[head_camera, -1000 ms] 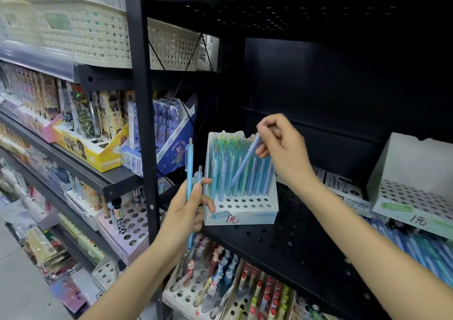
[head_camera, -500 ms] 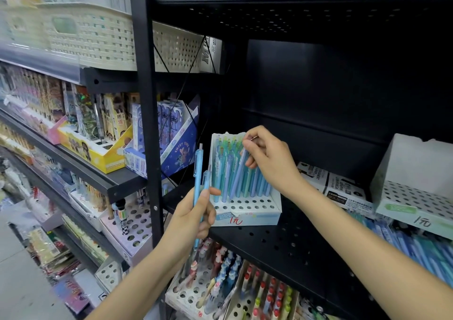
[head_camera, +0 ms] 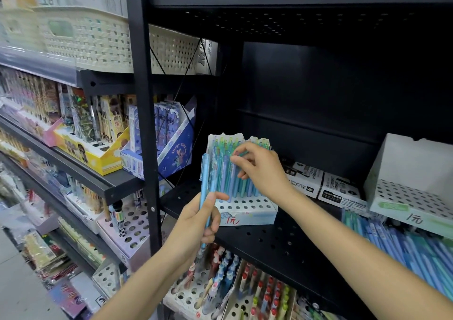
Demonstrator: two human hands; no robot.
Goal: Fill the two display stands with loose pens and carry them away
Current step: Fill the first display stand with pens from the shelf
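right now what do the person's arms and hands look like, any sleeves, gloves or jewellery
Both forearms are bare right to the frame edge: no sleeves show. The left hand and right hand wear no gloves, and no rings, watch or bracelet show on the fingers or wrists. The nails look short and unpainted.

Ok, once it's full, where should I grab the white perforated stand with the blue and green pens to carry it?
Judging by its shape, grip the white perforated stand low at its two side walls, coming from the open shelf front. The blue and green pens stand upright and loose in the holes, so keep it level.
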